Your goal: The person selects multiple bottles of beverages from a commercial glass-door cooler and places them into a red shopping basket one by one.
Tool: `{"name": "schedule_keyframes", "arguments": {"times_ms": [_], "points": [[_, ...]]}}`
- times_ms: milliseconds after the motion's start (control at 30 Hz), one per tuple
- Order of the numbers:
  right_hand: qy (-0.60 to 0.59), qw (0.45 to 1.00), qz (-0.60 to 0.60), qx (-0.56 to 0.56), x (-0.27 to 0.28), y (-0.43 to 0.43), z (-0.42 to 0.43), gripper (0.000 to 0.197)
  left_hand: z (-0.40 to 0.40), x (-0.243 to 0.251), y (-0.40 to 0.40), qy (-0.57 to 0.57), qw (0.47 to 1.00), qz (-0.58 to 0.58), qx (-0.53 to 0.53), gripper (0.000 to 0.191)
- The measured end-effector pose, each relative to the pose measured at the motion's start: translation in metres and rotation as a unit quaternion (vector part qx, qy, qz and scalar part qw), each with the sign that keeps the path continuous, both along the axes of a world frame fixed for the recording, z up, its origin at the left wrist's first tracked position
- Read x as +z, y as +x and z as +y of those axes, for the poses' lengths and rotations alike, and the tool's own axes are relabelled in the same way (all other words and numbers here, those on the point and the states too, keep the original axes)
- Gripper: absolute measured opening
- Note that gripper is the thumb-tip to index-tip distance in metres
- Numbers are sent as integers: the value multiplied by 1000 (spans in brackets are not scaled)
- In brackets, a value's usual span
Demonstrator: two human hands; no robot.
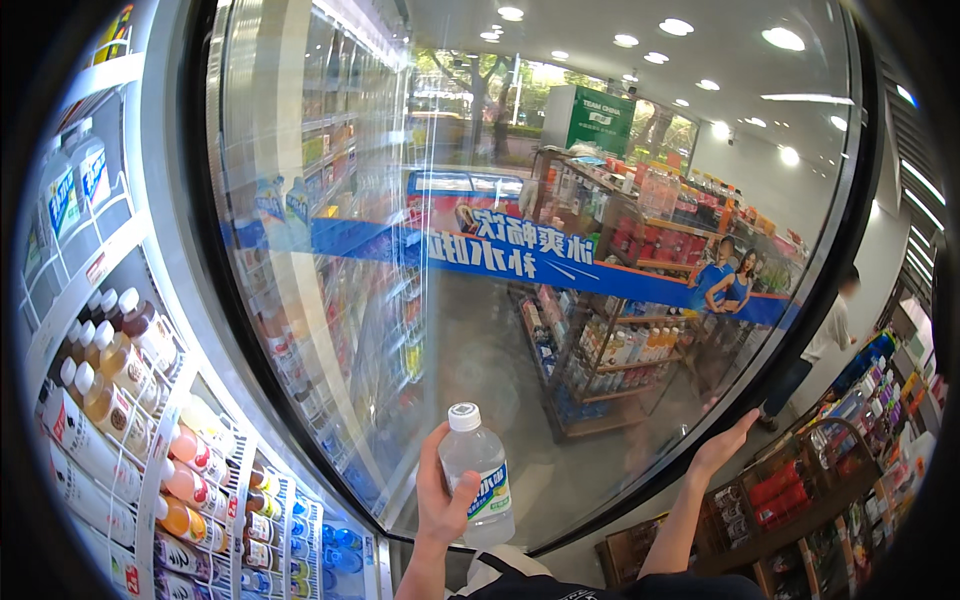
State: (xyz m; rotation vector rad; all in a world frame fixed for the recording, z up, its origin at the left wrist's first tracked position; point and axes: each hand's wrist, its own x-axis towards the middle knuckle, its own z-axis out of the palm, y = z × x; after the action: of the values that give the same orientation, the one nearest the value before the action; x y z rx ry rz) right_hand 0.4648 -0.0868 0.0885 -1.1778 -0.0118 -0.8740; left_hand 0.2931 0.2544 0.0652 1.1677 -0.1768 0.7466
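My left hand (433, 495) grips a clear plastic drink bottle (474, 452) with a white cap and a blue and green label. The bottle stands nearly upright before my body, and its liquid looks colourless. On the right, my right hand (721, 450) is raised with its fingers extended at the black edge of a glass cooler door (480, 352). Whether it touches that edge I cannot tell. The door hangs swung out before me, with a blue printed band (637, 281) across it. To my left is the lit drinks cooler (161, 420).
Bottles in the cooler include brown drinks (120, 364), pink drinks (196, 448) and blue-capped ones (343, 538). Through the glass a shelving unit (600, 367) of drinks shows. A person (821, 337) stands beyond the door at right. Wooden display shelves (817, 517) with packaged goods fill the lower right.
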Motion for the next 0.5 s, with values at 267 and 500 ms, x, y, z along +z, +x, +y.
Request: {"name": "schedule_keyframes", "arguments": {"times_ms": [267,500], "points": [[-36,993,36,-110,28,-15,32,75,-16,3,-4,-20,999,29,32,60],[-30,998,18,47,11,7,16,72,-59,4,9,-43,997,46,40,56]]}}
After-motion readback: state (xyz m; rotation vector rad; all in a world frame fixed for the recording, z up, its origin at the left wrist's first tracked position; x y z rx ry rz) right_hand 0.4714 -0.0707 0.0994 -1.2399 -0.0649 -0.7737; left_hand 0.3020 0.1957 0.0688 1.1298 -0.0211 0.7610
